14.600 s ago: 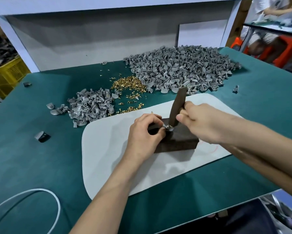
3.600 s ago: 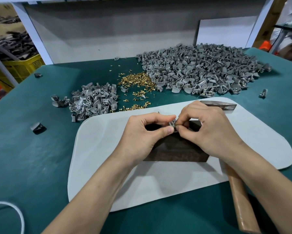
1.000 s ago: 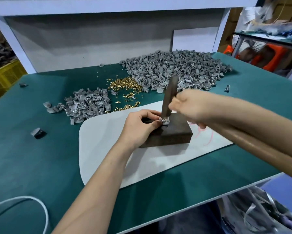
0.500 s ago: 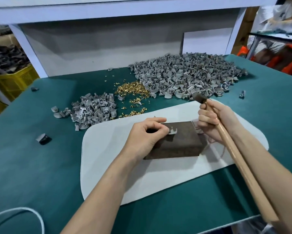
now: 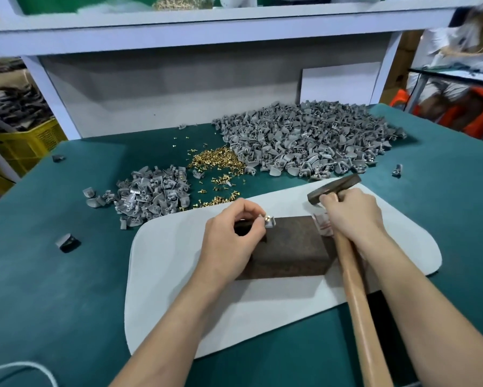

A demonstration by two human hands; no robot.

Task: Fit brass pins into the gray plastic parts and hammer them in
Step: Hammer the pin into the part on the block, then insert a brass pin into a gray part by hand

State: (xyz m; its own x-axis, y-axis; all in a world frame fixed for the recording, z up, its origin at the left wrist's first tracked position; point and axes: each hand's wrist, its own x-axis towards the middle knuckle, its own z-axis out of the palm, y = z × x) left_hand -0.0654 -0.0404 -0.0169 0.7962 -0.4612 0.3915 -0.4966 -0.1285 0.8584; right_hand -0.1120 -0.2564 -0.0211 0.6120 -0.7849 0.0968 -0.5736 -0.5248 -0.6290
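The left hand [image 5: 232, 233] pinched a gray part [image 5: 270, 222] between thumb and forefinger at the far left edge of the dark block [image 5: 293, 247]; a brass pin [image 5: 267, 218] sat in the top of that part. The right hand [image 5: 351, 213] was wrapped round the hammer [image 5: 351, 275] just below its head; the head lay low beyond the block's far right corner, and whether it touched the mat [image 5: 179, 275] could not be told. The block stood on the white mat, which lay on the green table [image 5: 53, 289]. Farther back lay a big pile [image 5: 304, 141] of gray parts; a small pile [image 5: 151, 191] lay to the left; loose pins [image 5: 215, 160] were scattered between them. A white cable [image 5: 20, 370] curved at the near left corner.
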